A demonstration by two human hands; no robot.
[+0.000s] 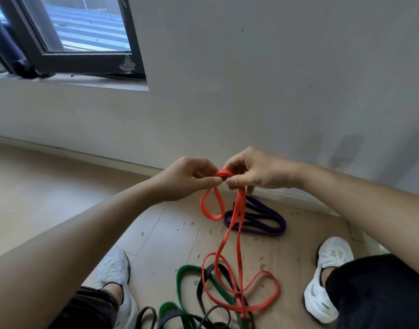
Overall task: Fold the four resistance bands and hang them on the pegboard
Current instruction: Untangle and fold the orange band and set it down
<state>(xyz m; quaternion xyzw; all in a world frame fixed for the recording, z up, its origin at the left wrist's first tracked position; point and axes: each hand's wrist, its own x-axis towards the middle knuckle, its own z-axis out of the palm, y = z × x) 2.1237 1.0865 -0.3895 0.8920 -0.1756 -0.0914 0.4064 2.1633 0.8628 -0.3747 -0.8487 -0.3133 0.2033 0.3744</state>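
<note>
Both grips meet in front of me, thumb tips almost touching. My left grip [192, 179] and right grip [249, 172] each pinch the gathered top of the orange band [225, 173], fingers curled around the bunch.

- Below the left grip a short orange loop hangs free. Below the right grip a doubled length drops to the floor [156, 233] and sprawls there in loose curves.
- Handling, as I judge it: a thin flat rubber strip, light and limp. It sags under its own weight and holds no shape. It looks grippy rather than slick, so layers should drag on each other and not slide. It is likely to spring open if the pinch slackens.
- Best hold: right at the stacked folds, thumb against forefinger across the flat face, not on the dangling tail.
- Purple band [278, 230]: on the floor beyond and below the right grip, lying in a folded oval.
- Green band [188, 267] and black band [203, 279]: well below both grips, tangled under the orange tail.

Hard to make out:
- My fingers cover the bunch, so I can't count its layers.
- The bottom edge of the view cuts off the green and black bands.
- No pegboard is in view.
</note>
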